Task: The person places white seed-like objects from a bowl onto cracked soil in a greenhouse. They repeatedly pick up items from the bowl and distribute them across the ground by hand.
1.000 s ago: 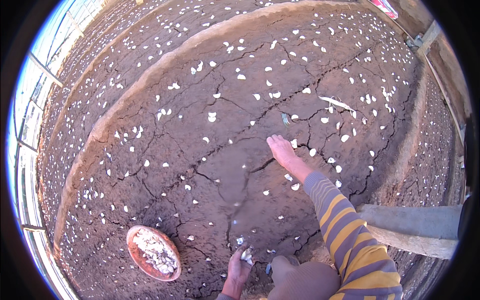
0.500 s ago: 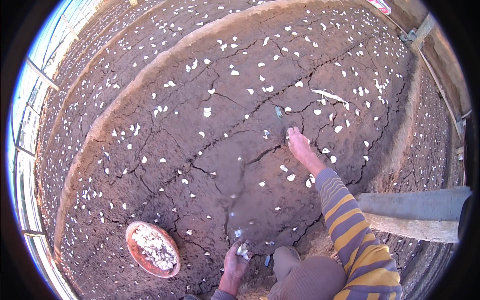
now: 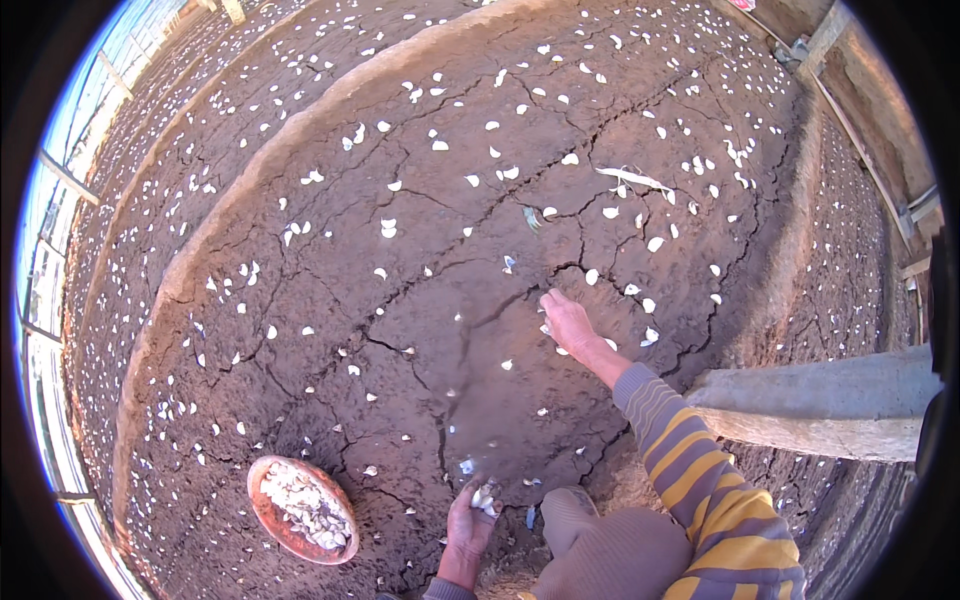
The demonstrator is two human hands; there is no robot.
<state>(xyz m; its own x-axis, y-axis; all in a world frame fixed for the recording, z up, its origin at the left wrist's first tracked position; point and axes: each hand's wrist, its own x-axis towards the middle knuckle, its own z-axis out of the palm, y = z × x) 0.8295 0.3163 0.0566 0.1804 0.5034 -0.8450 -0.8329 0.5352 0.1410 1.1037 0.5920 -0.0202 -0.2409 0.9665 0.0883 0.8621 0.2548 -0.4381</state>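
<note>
Low at the lower middle, my left hand (image 3: 466, 527) is closed around several white garlic cloves (image 3: 485, 499), palm partly upward. My right hand (image 3: 568, 322) reaches down to the cracked brown soil (image 3: 470, 350) ahead of me, fingers pressed together. A clove (image 3: 545, 329) lies right beside those fingers; whether anything is pinched between them I cannot make out. Another clove (image 3: 592, 276) rests on the soil just beyond that hand. To the left of my left hand stands a reddish bowl (image 3: 272, 530) heaped with cloves.
White cloves dot the whole bed. A dry pale stalk (image 3: 637, 181) and a small green leaf (image 3: 531, 218) lie beyond my right hand. A raised soil ridge (image 3: 250, 185) curves along the left and far side. A thick grey post (image 3: 820, 390) juts in from the right.
My right hand has drawn back nearer to me and to the left, uncovering a clove on the soil. My left hand stays low with its cloves. The whole view has shifted slightly.
</note>
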